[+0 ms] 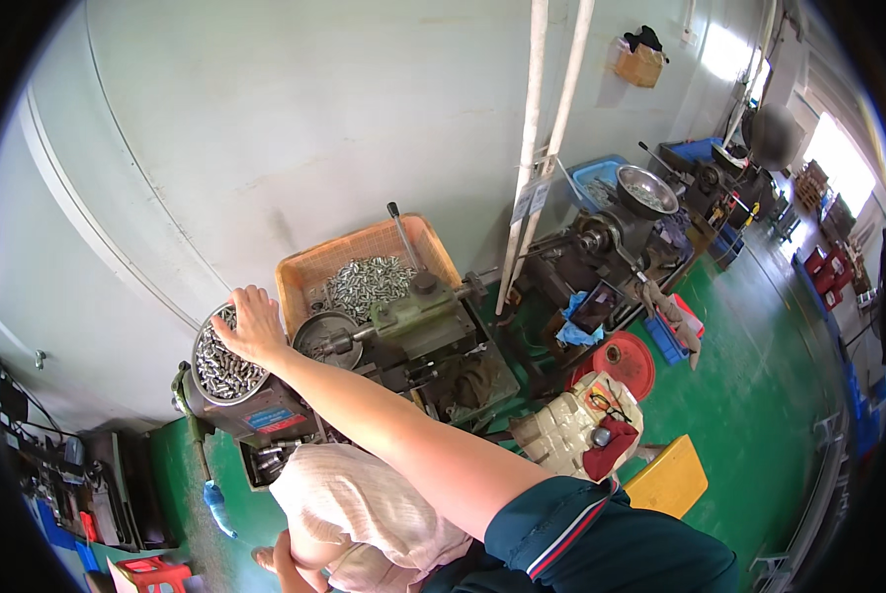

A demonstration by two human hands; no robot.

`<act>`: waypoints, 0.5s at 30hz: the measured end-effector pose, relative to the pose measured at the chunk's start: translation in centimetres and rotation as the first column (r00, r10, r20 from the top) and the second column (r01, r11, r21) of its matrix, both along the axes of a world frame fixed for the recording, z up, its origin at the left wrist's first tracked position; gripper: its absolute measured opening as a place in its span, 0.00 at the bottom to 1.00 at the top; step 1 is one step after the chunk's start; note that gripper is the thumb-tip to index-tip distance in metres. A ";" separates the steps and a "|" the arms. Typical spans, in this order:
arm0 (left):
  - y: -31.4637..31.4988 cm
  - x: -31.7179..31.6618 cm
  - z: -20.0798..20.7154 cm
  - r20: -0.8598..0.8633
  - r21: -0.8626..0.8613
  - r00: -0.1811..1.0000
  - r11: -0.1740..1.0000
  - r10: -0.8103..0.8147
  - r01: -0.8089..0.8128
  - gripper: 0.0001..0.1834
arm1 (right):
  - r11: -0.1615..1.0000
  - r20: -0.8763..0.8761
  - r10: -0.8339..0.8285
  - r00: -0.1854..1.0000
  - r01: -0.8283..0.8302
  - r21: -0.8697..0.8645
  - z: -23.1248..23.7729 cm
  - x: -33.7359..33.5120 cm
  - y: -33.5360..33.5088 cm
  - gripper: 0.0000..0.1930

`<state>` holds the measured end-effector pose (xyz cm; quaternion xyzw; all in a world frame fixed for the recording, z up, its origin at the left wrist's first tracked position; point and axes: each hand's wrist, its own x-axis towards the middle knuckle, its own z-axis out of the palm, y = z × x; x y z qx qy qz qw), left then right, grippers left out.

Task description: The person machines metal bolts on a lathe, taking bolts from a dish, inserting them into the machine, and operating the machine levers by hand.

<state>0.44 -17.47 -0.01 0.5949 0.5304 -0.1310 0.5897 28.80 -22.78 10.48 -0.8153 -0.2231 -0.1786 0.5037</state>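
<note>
1. Dark teal sleeve [611, 524] lies nearest, green floor [739, 336] beyond.
2. Right hand [250, 321] curves loosely over metal parts [223, 368] in a round bowl [195, 368]; whether it pinches one, I cannot tell.
3. Left hand: grip cannot be made out.
4. Greenish machine [421, 326] stands alongside, before a pale wall [285, 128].

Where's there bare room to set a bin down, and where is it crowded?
The widest free patch is green floor, right of the yellow object and blue basket. A smaller floor strip lies between the blue-wrapped lever and the dark equipment at left. Crowded: the machine, bowl of metal parts and orange basket, around the right hand.
</note>
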 end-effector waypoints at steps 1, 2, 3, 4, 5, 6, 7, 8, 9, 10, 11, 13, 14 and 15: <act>-0.2 0.1 0.1 0.004 -0.006 1.000 1.000 0.005 -0.005 0.21 | 1.000 0.008 -0.004 1.000 0.004 0.007 0.1 0.1 -0.3 0.22; -0.2 0.1 0.1 0.005 -0.010 1.000 1.000 0.016 -0.016 0.21 | 1.000 0.016 -0.012 1.000 0.012 0.008 0.0 -0.1 -0.1 0.22; -0.2 0.1 0.1 0.006 -0.015 1.000 1.000 0.026 -0.026 0.22 | 1.000 0.016 -0.011 1.000 0.011 0.008 0.1 -0.1 0.0 0.22; -0.3 0.1 0.1 0.006 -0.019 0.999 0.999 0.036 -0.036 0.22 | 1.000 0.004 0.002 1.000 -0.002 -0.002 0.1 -0.1 0.2 0.22; -0.3 0.1 0.2 0.007 -0.023 0.999 0.999 0.046 -0.046 0.22 | 1.000 -0.008 0.016 1.000 -0.016 -0.013 0.2 -0.2 0.3 0.22; -0.3 0.0 0.2 0.006 -0.027 0.998 0.998 0.055 -0.054 0.22 | 1.000 -0.005 0.015 1.000 -0.015 -0.021 0.2 -0.2 0.4 0.22; -0.3 -0.1 0.3 0.006 -0.031 0.998 0.997 0.064 -0.064 0.22 | 1.000 -0.006 0.015 1.000 -0.015 -0.020 0.2 -0.2 0.4 0.22; -0.4 -0.1 0.3 0.007 -0.037 0.997 0.997 0.071 -0.071 0.22 | 1.000 0.003 0.009 1.000 -0.009 -0.016 0.1 -0.1 0.3 0.22; -0.5 -0.1 0.4 0.008 -0.042 0.997 0.996 0.080 -0.079 0.22 | 1.000 0.012 0.004 1.000 -0.004 -0.011 0.1 0.0 0.2 0.22; -0.6 -0.1 0.5 0.009 -0.047 0.996 0.995 0.089 -0.088 0.22 | 1.000 0.012 0.004 1.000 -0.004 -0.012 0.0 0.1 0.2 0.22; -0.8 0.0 0.5 0.010 -0.053 0.995 0.994 0.099 -0.099 0.22 | 1.000 0.013 -0.001 1.000 0.001 -0.009 0.0 0.1 0.1 0.22; -1.0 0.0 0.6 0.015 -0.063 0.993 0.991 0.120 -0.118 0.22 | 1.000 0.015 -0.006 1.000 0.006 -0.007 0.1 0.2 -0.1 0.22; -1.0 -0.1 0.6 0.015 -0.067 0.991 0.989 0.132 -0.131 0.22 | 1.000 0.012 -0.002 1.000 0.002 -0.006 0.0 0.1 0.1 0.21; -1.0 -0.2 0.7 0.015 -0.071 0.990 0.987 0.144 -0.142 0.22 | 1.000 0.010 0.002 1.000 -0.002 -0.005 0.0 0.1 0.2 0.21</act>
